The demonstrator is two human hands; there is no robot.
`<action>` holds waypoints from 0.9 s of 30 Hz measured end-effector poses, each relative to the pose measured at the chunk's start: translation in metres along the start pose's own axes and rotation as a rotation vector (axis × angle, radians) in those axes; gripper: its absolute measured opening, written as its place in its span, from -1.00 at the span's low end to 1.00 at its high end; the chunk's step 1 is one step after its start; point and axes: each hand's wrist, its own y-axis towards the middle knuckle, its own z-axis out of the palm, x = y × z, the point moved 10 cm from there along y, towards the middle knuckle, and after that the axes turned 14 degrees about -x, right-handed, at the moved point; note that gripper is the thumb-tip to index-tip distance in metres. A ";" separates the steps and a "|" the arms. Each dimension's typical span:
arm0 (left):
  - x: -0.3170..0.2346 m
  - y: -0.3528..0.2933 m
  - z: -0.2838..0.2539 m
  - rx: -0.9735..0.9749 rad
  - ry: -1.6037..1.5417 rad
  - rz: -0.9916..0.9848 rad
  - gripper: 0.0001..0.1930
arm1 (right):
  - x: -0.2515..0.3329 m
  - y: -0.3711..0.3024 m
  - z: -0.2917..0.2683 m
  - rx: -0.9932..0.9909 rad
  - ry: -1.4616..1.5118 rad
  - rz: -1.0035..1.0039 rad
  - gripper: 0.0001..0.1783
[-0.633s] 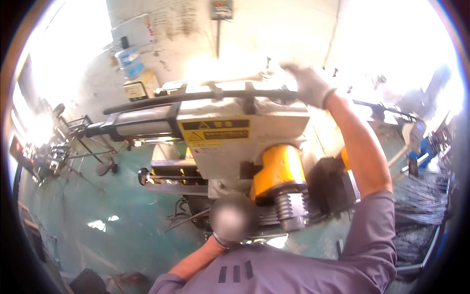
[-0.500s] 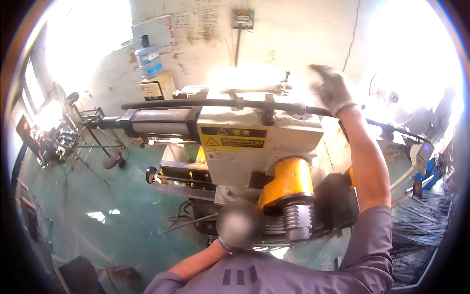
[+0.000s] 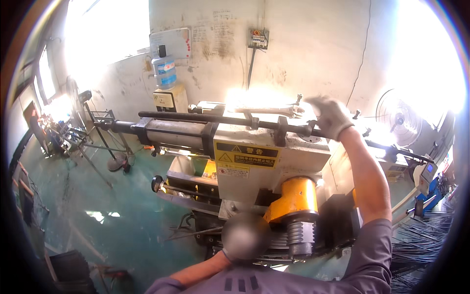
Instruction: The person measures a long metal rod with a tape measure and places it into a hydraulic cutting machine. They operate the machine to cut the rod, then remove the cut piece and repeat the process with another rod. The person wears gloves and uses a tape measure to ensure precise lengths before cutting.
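Note:
My right hand (image 3: 335, 119), in a pale work glove, reaches out over the right part of a big light-grey machine (image 3: 245, 183). Its fingers stretch leftward, slightly bent and a little blurred, and I see nothing in them. Just below and left of them is the long dark bar (image 3: 205, 117) that runs along the machine's top. Low in front of the machine is my left hand (image 3: 243, 242), left of a ribbed metal cylinder (image 3: 300, 237) under a yellow housing (image 3: 293, 198). A round blurred patch hides its fingers and anything they hold.
A water dispenser with a blue bottle (image 3: 164, 73) stands by the back wall, below a whiteboard (image 3: 171, 43). A round fan (image 3: 399, 117) is at the right rear. Bundles of dark rods (image 3: 426, 245) lie at lower right. A metal stand (image 3: 116, 161) is on the green floor at left.
The whole view has tilted up, so the machine sits lower and farther right in it. My right hand has come slightly closer to the bar. My left hand stays low before the machine.

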 end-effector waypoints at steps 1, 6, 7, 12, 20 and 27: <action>-0.004 0.004 0.002 -0.007 -0.035 0.001 -0.66 | -0.022 0.005 -0.014 -0.116 -0.039 0.056 -0.40; 0.002 -0.006 -0.006 -0.035 -0.012 -0.038 -0.65 | 0.037 -0.019 0.026 0.390 0.094 -0.093 0.00; 0.001 -0.003 -0.004 -0.032 -0.022 -0.031 -0.64 | 0.026 -0.017 0.035 0.326 0.018 -0.148 -0.24; -0.005 0.004 -0.005 -0.038 -0.056 -0.015 -0.63 | -0.010 0.003 -0.025 -0.084 0.047 0.057 -0.41; 0.000 0.002 -0.005 -0.015 -0.009 -0.011 -0.72 | 0.004 -0.008 -0.017 -0.048 0.136 0.056 -0.30; -0.001 -0.002 0.004 0.041 -0.027 -0.056 -0.70 | -0.005 0.001 -0.030 -0.157 0.037 0.088 -0.38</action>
